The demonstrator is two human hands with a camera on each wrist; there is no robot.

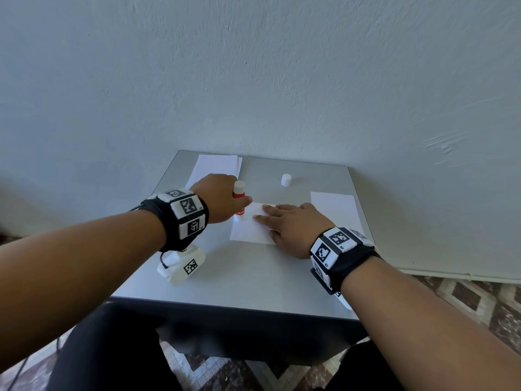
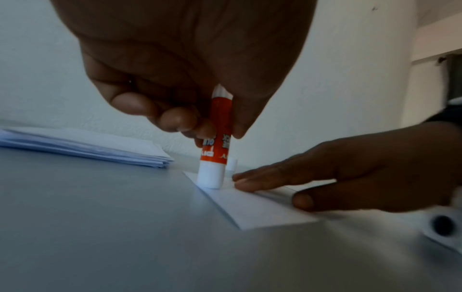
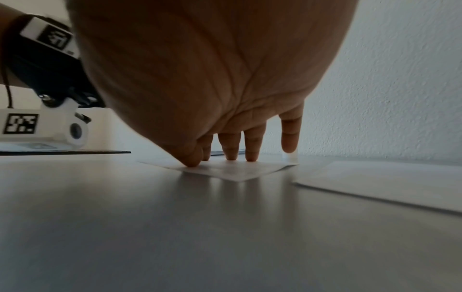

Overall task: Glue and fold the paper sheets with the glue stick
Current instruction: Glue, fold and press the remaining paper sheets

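The left hand (image 1: 218, 200) curls its fingers round the glue stick (image 2: 214, 142), holding it upright with its white tip down on the far left corner of the paper sheet (image 1: 248, 231). The right hand (image 1: 293, 227) lies flat with straight fingers pressing the sheet's right part onto the desk (image 1: 253, 277), grasping nothing. The sheet's free left edge runs from the stick back toward the person, so the next stroke probably follows that edge, beside the right fingertips. The cap (image 1: 286, 180) stands beyond both hands.
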